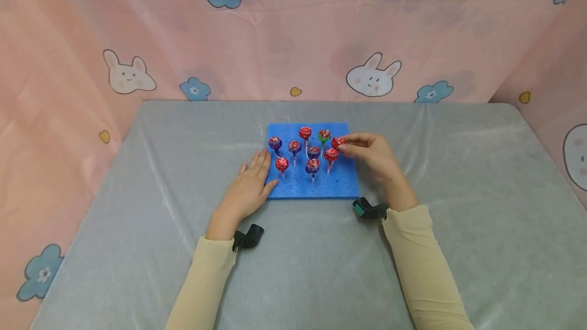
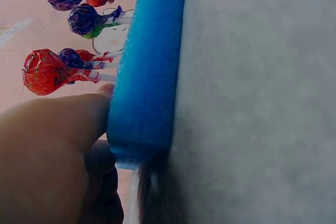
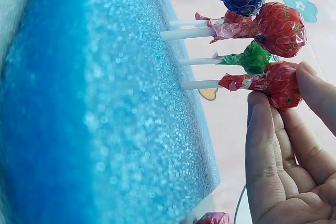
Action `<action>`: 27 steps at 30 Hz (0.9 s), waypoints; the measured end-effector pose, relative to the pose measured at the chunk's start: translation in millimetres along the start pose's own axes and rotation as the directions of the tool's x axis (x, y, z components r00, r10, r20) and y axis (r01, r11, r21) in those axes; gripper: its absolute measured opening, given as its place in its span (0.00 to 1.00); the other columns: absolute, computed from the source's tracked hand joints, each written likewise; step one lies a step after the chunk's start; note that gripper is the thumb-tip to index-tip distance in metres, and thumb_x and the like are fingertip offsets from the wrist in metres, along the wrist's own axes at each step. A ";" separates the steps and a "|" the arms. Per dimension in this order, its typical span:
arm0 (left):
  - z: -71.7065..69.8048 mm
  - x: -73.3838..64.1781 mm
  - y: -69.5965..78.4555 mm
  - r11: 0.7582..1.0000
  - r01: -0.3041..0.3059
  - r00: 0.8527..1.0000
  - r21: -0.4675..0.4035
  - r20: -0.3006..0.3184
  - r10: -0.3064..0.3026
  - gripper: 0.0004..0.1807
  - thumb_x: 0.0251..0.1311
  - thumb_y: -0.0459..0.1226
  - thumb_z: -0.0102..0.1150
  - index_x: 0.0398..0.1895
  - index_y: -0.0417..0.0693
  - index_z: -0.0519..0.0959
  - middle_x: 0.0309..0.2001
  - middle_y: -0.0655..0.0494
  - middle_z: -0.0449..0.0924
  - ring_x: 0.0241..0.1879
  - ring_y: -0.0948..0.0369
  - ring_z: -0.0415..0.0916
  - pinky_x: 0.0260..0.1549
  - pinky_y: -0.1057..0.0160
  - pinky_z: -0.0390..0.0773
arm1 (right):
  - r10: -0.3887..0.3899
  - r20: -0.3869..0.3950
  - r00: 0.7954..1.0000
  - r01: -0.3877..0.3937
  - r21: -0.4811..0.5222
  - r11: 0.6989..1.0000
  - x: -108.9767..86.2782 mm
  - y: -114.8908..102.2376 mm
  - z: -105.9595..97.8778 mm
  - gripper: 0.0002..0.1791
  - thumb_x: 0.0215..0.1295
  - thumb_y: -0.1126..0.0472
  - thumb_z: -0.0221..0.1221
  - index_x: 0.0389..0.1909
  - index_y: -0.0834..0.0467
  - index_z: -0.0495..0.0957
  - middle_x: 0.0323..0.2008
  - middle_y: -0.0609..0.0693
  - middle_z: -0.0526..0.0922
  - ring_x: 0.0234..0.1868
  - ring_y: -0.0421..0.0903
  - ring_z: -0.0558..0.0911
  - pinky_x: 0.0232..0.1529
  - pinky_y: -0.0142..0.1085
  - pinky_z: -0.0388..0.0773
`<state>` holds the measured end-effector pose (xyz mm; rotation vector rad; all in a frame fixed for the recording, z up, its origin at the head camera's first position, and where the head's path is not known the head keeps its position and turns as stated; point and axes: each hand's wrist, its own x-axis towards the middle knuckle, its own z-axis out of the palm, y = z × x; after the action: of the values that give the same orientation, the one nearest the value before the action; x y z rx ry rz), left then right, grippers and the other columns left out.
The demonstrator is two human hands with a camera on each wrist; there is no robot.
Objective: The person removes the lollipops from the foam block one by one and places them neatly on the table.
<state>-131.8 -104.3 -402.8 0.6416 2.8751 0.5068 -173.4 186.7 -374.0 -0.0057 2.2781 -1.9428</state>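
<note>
The right hand (image 1: 377,159) is pinching a round, red-wrapped lollipop (image 3: 283,85) at two o'clock on the blue rectangular foam block (image 1: 298,190); the left hand (image 1: 247,188), fingers extended, is resting along nine o'clock. Keeping that white stick (image 3: 199,84) upright should be serving best.

From my end I see the left hand (image 2: 47,150) touching a blue foam slab (image 2: 148,72) on a grey surface (image 2: 262,98), round red- and purple-wrapped lollipops (image 2: 43,72) standing in it on white sticks (image 2: 107,77).
</note>
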 end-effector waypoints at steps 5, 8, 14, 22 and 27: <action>-0.7 -1.2 0.6 1.000 0.006 1.000 -0.001 0.008 -0.006 0.37 0.72 0.49 0.38 0.74 0.40 0.41 0.74 0.48 0.35 0.73 0.54 0.33 0.68 0.50 0.40 | 0.002 -0.007 1.000 -0.001 0.002 1.000 -0.9 -0.7 0.2 0.19 0.58 0.65 0.65 0.45 0.74 0.76 0.32 0.43 0.84 0.35 0.37 0.82 0.40 0.28 0.78; -0.4 -1.4 0.5 1.000 0.007 1.000 -0.003 0.008 -0.007 0.37 0.72 0.49 0.38 0.74 0.40 0.41 0.74 0.48 0.35 0.73 0.54 0.33 0.68 0.50 0.40 | -0.004 -0.011 1.000 0.004 0.014 1.000 -1.4 -1.0 0.4 0.19 0.58 0.65 0.65 0.45 0.74 0.76 0.33 0.45 0.84 0.35 0.37 0.82 0.40 0.29 0.78; 0.4 -0.8 -0.1 1.000 0.004 1.000 -0.006 0.002 -0.004 0.36 0.72 0.49 0.38 0.74 0.40 0.41 0.74 0.48 0.35 0.73 0.54 0.34 0.68 0.50 0.40 | -0.022 -0.023 0.999 0.023 0.036 0.999 -1.4 -0.9 0.3 0.19 0.59 0.65 0.64 0.46 0.74 0.76 0.30 0.42 0.84 0.33 0.37 0.82 0.39 0.28 0.78; 0.1 -0.4 0.0 1.000 0.011 1.000 -0.003 0.009 -0.011 0.37 0.72 0.50 0.38 0.74 0.41 0.41 0.74 0.49 0.35 0.73 0.54 0.33 0.68 0.50 0.40 | -0.023 -0.054 0.998 0.027 0.071 0.997 -2.4 -2.3 -0.5 0.13 0.60 0.63 0.64 0.42 0.68 0.78 0.32 0.43 0.84 0.34 0.38 0.82 0.40 0.28 0.78; 0.4 0.6 -0.6 1.000 0.010 1.000 -0.002 0.009 -0.010 0.37 0.72 0.50 0.38 0.74 0.41 0.41 0.75 0.49 0.35 0.73 0.55 0.33 0.68 0.50 0.40 | -0.027 -0.067 0.997 0.035 0.119 0.992 -0.9 -2.6 -2.7 0.07 0.59 0.64 0.64 0.38 0.61 0.81 0.30 0.43 0.84 0.32 0.40 0.83 0.39 0.28 0.79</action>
<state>-132.5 -104.4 -403.4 0.6277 2.8679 0.5043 -173.1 189.0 -370.9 0.0366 2.2091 -2.1234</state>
